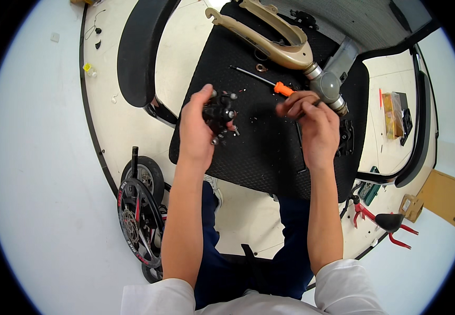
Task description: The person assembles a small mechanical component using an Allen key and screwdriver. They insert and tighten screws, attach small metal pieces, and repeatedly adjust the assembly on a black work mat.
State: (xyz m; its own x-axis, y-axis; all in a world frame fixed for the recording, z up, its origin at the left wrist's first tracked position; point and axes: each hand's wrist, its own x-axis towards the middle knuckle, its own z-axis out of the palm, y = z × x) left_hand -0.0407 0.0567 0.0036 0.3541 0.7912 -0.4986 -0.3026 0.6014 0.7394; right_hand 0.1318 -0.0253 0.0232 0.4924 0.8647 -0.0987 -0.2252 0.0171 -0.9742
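Note:
My left hand [196, 126] is closed around a black brake caliper [218, 116] with several silver bolt ends sticking out, held above the black chair seat [259, 165]. My right hand [316, 123] hovers over the seat's right part, its fingers curled and pinched. A small dark bit shows at those fingertips, too little to name. Just beyond them lies a screwdriver [283, 89] with an orange handle, its shaft pointing to the far left. A black hex key [299, 149] shows beside the right hand, its upper end hidden behind the fingers.
A gold bicycle fork [285, 55] with a grey joint [327, 86] lies across the far seat. Right of my right hand is a black bracket [346, 137]. Chair armrests [139, 52] flank the seat. Wheels [138, 220] stand lower left; a red frame piece [364, 211] lies lower right.

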